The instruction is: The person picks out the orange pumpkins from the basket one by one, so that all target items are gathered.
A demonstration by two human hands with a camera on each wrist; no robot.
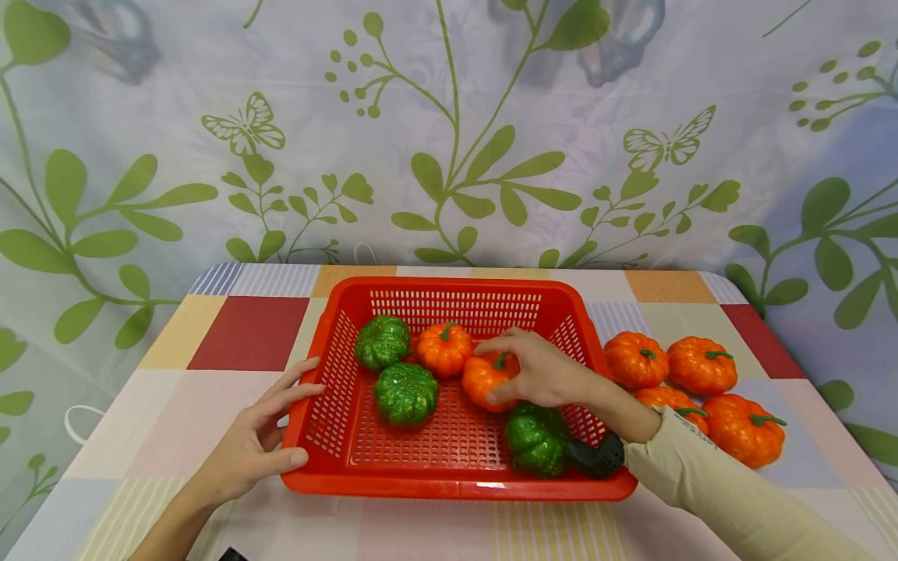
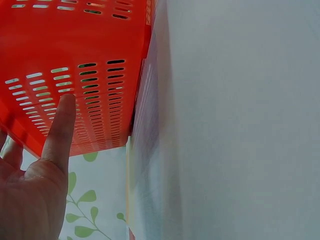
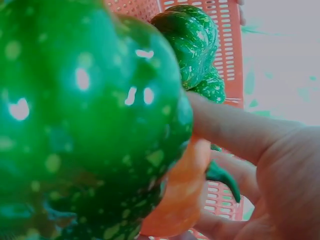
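The right hand [image 1: 539, 369] has its grip clasped around an orange pumpkin [image 1: 480, 379] in the red basket [image 1: 449, 489], beside a smaller-looking orange one [image 1: 443, 351]. Three green pumpkins [image 1: 405, 396] share the basket. The left hand [image 1: 254, 433], grip unclenched, rests straight fingers on its left rim. Four pumpkins [image 1: 703, 368] sit rightward on the desk [image 1: 164, 421].

Tablecloth [image 1: 168, 413]: patchwork of white, pink, yellow, orange and dark red squares, some striped.
Backdrop [image 1: 302, 47]: pale grey, behind the tablecloth; printed with green leaves [image 1: 66, 187], stems and berries.
Butterflies [image 1: 245, 126]: two, printed in green outline, one left, one right.
White loop [image 1: 67, 421]: thin, beside the tablecloth's left edge.
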